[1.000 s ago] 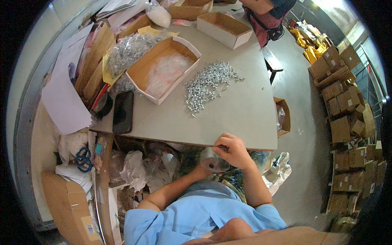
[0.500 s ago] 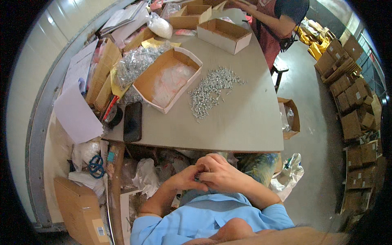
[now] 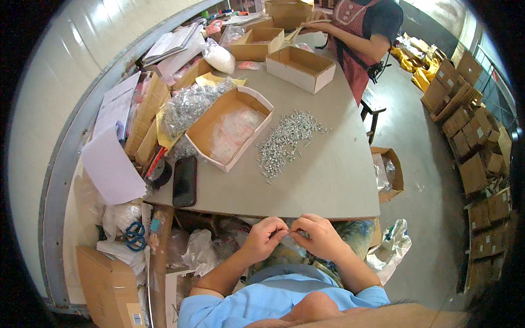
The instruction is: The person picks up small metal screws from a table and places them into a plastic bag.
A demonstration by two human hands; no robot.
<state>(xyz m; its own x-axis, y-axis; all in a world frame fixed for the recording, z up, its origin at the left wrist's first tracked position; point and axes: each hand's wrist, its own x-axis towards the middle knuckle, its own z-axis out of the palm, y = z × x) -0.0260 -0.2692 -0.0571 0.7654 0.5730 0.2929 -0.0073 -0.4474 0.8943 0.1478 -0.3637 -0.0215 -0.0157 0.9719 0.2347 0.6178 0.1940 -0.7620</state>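
Observation:
Just in front of the table's near edge, my left hand [image 3: 266,239] and my right hand [image 3: 318,237] meet with fingertips pinched close together. A small clear plastic bag [image 3: 296,248] hangs at the fingers, partly hidden and hard to make out. Beyond them on the table [image 3: 229,198] lies a loose pile of small silvery screws [image 3: 284,145]. Left of the pile, an open cardboard box [image 3: 257,138] with white sides holds flat clear plastic bags [image 3: 234,131].
A black phone [image 3: 185,181] lies near the table's left corner. Behind it are a plastic-wrapped bundle [image 3: 191,106] and papers [image 3: 112,164]. Another white-sided box [image 3: 301,68] stands farther back. A person in a red apron [image 3: 358,49] stands beyond the table. Stacked cartons [image 3: 476,131] line the right side.
My hands have gone from being clasped over each other to side by side, fingertips meeting, with clear plastic showing between them. The view has tilted, so the table sits lower in the picture.

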